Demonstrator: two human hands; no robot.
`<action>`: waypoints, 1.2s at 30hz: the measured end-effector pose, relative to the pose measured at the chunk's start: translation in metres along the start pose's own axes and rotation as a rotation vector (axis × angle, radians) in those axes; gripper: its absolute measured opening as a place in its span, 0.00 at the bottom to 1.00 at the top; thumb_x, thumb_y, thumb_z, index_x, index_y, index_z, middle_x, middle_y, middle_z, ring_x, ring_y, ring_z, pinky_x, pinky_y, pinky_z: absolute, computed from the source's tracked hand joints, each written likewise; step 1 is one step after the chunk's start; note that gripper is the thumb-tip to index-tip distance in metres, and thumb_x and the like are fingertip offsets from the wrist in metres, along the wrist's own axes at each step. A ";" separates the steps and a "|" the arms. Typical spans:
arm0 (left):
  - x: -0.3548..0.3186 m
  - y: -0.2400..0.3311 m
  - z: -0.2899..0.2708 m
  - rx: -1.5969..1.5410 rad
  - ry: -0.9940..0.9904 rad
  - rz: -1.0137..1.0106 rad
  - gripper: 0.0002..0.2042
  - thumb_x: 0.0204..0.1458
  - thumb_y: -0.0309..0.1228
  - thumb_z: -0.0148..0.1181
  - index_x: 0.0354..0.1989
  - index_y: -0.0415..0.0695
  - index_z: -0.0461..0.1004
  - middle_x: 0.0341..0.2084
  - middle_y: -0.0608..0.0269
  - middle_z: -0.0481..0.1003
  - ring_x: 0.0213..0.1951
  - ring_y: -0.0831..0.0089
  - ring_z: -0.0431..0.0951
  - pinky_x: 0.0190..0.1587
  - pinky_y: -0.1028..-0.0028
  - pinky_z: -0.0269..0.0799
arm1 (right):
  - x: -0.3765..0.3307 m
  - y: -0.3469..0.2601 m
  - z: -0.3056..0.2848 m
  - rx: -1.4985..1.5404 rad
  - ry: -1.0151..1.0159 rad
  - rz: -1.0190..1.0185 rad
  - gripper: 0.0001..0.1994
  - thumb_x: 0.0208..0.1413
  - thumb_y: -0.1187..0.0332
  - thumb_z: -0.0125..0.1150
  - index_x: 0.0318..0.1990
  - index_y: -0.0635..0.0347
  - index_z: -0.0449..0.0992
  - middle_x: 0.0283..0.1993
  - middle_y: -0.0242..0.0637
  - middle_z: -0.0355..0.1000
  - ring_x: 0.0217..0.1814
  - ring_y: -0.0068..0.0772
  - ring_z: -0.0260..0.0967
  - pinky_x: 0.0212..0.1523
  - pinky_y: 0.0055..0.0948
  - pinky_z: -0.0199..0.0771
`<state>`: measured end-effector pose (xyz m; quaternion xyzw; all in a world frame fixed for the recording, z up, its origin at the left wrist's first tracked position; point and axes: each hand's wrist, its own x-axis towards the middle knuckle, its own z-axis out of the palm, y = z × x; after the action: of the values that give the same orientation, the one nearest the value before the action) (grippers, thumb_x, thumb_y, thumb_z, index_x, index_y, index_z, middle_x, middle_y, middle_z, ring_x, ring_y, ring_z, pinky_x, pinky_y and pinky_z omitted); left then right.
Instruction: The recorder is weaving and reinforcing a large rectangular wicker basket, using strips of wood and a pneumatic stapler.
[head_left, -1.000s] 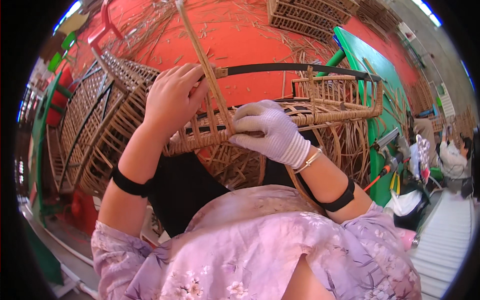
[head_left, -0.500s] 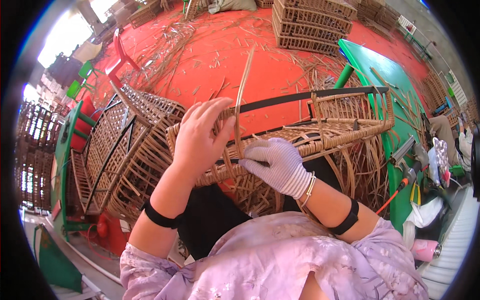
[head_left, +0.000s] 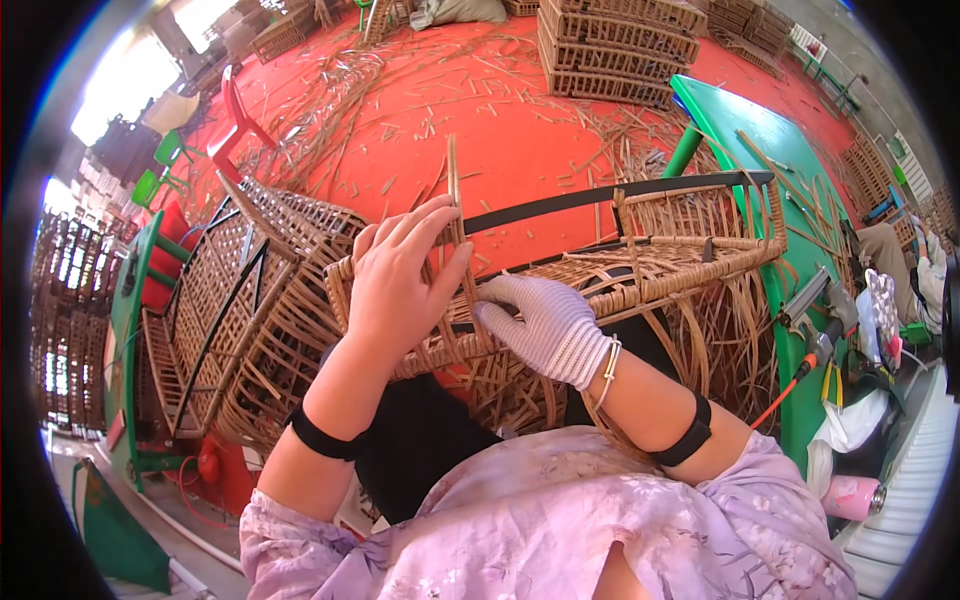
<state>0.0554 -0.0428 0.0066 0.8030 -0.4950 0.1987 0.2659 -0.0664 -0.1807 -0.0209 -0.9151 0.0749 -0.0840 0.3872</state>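
A long wicker basket piece (head_left: pixel 655 285) with a black band (head_left: pixel 560 207) along its upper bar lies across in front of me, above my lap. A thin cane strip (head_left: pixel 454 175) stands upright by its left part. My left hand (head_left: pixel 395 275), bare, is at the band's left end, its fingers and thumb around the cane strip. My right hand (head_left: pixel 545 325), in a striped white glove, pinches the lower part of the strip by the near woven rim; its fingertips are partly hidden.
A large wicker basket (head_left: pixel 285 290) lies tilted at my left. At the right stands a green table (head_left: pixel 760 130) with cane strips; a power tool (head_left: pixel 822 345) hangs nearby. Stacked baskets (head_left: pixel 620 50) stand on the red floor (head_left: pixel 400 120) among scraps. A person (head_left: pixel 885 255) is far right.
The upright cane strip has come down, with less of it showing above my left hand. Both hands have shifted slightly left, staying at the basket piece.
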 end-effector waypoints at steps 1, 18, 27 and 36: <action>0.002 0.002 0.000 -0.008 -0.002 -0.010 0.16 0.53 0.38 0.60 0.47 0.44 0.75 0.45 0.60 0.77 0.49 0.62 0.74 0.56 0.62 0.61 | 0.001 0.000 0.000 0.000 -0.001 0.000 0.14 0.57 0.55 0.54 0.38 0.55 0.78 0.34 0.44 0.76 0.39 0.51 0.74 0.42 0.45 0.73; 0.008 -0.001 0.003 -0.063 -0.098 -0.155 0.16 0.51 0.41 0.60 0.43 0.45 0.74 0.35 0.57 0.78 0.42 0.57 0.76 0.54 0.63 0.63 | 0.024 0.021 0.006 0.609 0.117 0.043 0.18 0.58 0.60 0.58 0.50 0.65 0.71 0.41 0.44 0.75 0.39 0.35 0.76 0.41 0.33 0.75; 0.010 -0.005 0.004 -0.073 -0.115 -0.153 0.16 0.51 0.42 0.59 0.42 0.44 0.73 0.36 0.58 0.78 0.42 0.58 0.77 0.51 0.63 0.67 | 0.057 0.027 0.006 0.884 -0.294 0.182 0.20 0.62 0.62 0.53 0.56 0.65 0.67 0.47 0.38 0.71 0.45 0.30 0.73 0.46 0.29 0.75; 0.004 -0.010 0.011 -0.067 -0.013 -0.094 0.13 0.53 0.39 0.58 0.40 0.44 0.75 0.33 0.59 0.78 0.41 0.59 0.78 0.50 0.63 0.67 | 0.026 -0.020 -0.038 -0.153 0.077 -0.220 0.08 0.53 0.64 0.58 0.32 0.59 0.75 0.29 0.48 0.73 0.32 0.53 0.72 0.34 0.44 0.72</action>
<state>0.0671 -0.0486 -0.0018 0.8173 -0.4649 0.1639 0.2984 -0.0475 -0.1990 0.0217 -0.9407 -0.0049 -0.1550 0.3018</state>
